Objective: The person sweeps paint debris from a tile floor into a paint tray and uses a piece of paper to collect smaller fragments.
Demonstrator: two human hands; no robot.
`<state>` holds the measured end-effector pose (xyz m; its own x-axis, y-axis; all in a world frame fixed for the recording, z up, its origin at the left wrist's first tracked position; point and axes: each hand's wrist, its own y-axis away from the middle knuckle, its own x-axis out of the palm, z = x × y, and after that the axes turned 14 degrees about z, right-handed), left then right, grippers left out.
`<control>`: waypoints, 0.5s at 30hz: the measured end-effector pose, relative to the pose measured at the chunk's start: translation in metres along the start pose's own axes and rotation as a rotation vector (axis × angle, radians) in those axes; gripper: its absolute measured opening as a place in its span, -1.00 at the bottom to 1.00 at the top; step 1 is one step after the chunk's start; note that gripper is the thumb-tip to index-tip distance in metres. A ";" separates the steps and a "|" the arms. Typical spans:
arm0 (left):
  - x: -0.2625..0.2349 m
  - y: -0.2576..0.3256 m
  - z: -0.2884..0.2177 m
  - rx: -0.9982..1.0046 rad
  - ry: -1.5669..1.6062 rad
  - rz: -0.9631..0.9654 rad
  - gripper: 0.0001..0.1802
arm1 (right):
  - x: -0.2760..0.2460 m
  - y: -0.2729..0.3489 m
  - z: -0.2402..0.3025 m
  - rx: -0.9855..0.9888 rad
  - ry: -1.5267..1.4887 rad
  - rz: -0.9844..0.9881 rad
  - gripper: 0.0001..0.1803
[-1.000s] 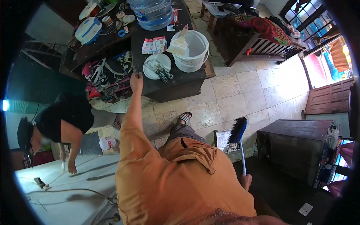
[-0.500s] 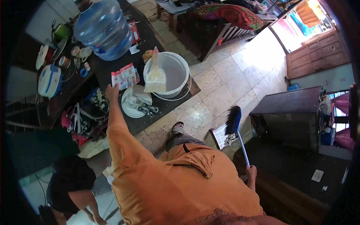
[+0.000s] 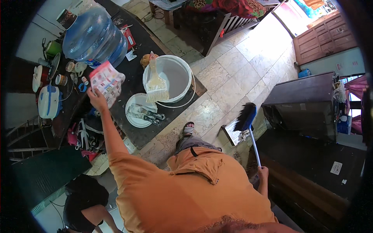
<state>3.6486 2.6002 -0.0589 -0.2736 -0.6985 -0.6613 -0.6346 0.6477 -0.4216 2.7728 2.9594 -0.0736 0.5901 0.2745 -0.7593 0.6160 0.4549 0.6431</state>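
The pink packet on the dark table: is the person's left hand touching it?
Touching. The head view shows the left hand with its fingers closed on the lower edge of the pink-and-white printed packet, no gap between them.

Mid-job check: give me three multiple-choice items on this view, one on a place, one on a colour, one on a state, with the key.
1. Where does the wide paintbrush lie?
A. across the white bucket
B. on the floor
C. on the plate

2. What colour is the broom head?
A. red
B. black and blue
C. yellow

3. What is the left hand doing?
A. hanging free
B. gripping the water jug
C. holding a strip of sachets

Key:
1 A, its bristles hang over the bucket's rim.
2 B, dark bristles on a blue back, held by the right hand through the pale handle.
3 C, the fingers close on the strip's lower end over the table.
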 end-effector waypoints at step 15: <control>-0.039 0.050 0.012 -0.193 0.050 -0.044 -0.66 | 0.028 -0.084 -0.084 -0.065 -0.277 0.154 -0.71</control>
<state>3.6364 2.6637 -0.0615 -0.2750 -0.7423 -0.6110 -0.7720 0.5493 -0.3198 2.6941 2.9999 -0.1571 0.7986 0.1076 -0.5921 0.4790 0.4820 0.7337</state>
